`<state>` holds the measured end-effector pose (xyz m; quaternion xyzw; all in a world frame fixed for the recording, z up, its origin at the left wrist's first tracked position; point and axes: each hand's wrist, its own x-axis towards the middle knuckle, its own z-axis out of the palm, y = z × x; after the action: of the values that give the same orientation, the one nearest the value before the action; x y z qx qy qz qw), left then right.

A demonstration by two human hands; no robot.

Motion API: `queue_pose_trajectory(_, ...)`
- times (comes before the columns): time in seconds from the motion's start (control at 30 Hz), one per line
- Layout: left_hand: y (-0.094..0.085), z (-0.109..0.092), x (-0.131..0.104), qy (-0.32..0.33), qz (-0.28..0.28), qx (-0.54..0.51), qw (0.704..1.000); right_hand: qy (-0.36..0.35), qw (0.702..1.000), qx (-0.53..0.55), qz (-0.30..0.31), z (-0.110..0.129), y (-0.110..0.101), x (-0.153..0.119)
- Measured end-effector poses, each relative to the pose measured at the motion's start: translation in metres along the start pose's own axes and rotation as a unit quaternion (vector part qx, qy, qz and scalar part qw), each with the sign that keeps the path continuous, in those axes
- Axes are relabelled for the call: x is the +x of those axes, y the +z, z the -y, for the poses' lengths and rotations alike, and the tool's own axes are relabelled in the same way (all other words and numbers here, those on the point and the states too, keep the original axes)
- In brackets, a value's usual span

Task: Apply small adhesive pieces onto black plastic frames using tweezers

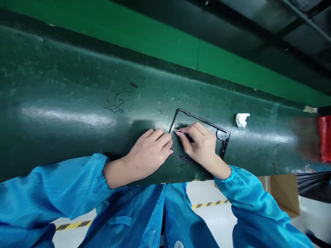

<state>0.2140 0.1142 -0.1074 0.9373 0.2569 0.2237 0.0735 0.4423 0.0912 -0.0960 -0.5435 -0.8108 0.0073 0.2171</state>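
A thin black rectangular frame lies flat and slightly turned on the green work surface, its middle showing the green beneath. At its right end sits a greyish insert. My left hand is closed on the frame's left edge, fingers bent round it. My right hand reaches over the frame and pinches a pair of tweezers. Their tips touch the inner side of the left edge, close to my left fingertips. Whatever the tips may hold is too small to make out.
A small white plastic piece lies to the right of the frame. Farther right is a red item at the surface's end. A cardboard box stands below on the right. A green raised panel runs along the back.
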Motion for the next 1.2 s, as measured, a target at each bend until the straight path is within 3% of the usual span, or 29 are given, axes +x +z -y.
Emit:
queue_pose_trajectory(0.37,-0.001,-0.002,-0.002,0.004,-0.012,0.015,1.0,0.019,0.999,0.009,-0.039,-0.009,-0.005,-0.001)
queue_pose_trajectory(0.57,0.0,-0.003,-0.002,0.004,-0.019,0.018,1.0,-0.004,1.0,0.0,0.002,-0.006,-0.008,-0.004)
queue_pose_trajectory(1.2,0.002,-0.004,-0.003,0.006,-0.025,0.016,1.0,-0.045,0.998,-0.046,-0.014,-0.007,0.005,0.009)
